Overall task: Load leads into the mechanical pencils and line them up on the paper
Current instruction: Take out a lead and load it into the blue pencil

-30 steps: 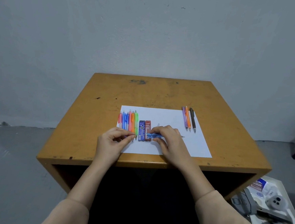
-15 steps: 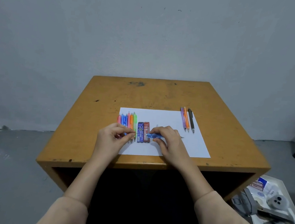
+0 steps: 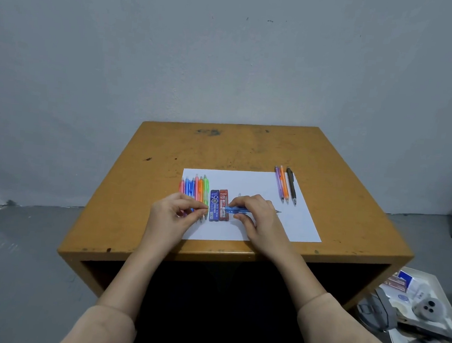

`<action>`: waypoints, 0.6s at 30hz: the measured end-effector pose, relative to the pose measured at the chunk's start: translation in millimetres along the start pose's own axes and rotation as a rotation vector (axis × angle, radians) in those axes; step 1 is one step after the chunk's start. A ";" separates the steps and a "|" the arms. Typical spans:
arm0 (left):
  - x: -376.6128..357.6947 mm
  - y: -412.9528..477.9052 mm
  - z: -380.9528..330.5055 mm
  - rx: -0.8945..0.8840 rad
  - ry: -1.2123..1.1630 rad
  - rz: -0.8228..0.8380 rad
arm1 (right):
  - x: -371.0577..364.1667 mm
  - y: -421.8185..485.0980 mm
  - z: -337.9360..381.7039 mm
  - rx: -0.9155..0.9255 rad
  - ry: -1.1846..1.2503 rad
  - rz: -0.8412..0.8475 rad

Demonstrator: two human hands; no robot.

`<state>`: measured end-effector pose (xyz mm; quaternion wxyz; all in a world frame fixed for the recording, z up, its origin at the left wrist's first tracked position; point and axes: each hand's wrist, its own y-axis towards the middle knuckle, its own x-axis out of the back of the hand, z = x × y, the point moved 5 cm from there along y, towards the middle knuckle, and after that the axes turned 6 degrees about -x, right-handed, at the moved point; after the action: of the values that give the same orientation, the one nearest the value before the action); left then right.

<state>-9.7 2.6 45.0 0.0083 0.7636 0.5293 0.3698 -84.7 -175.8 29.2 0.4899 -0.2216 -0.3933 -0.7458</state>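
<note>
Table: ochre wood, scuffed top, open underneath, set against a plain grey wall on a grey floor. White paper lies flat on the near half of the top, its front edge close to the table's front edge.

Person stands at the near side, beige sleeves, both forearms reaching over the front edge. Left hand is low over the paper's left part, with thumb and forefinger pinched together on something very thin, probably a lead; it's too fine to be sure. Other fingers are curled under. Right hand grips the blue pencil between thumb and fingers. The pencil is roughly level, its back end points left toward the left fingertips and its tip pokes out on the right. The two hands are near each other but not touching.

Row of coloured pencils in pink, blue, orange and green lies side by side at the paper's left edge, partly behind the left hand. Three pencils, purple, orange and black, are lined up at the paper's far right corner, well apart from the row.

Blue lead case and red lead case lie flat and touching, just right of the row, under the gap between the hands; contents not visible. White tray sits on the floor right of the table, holding small boxes and grey gear, blurred.
</note>
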 end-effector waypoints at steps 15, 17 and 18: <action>-19.1 -5.4 -9.1 0.164 -0.130 -0.101 | 0.1 0.8 -3.8 -0.051 -0.020 -0.041; -23.2 -11.4 -8.5 0.207 -0.150 -0.134 | 1.0 1.7 -6.6 -0.094 -0.024 -0.056; -24.9 -14.3 -8.2 0.230 -0.162 -0.151 | 1.5 2.1 -8.0 -0.115 -0.022 -0.064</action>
<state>-29.9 -14.5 31.3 -0.0088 0.7448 0.6216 0.2424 -83.0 -183.5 26.3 0.4480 -0.2449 -0.3622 -0.7798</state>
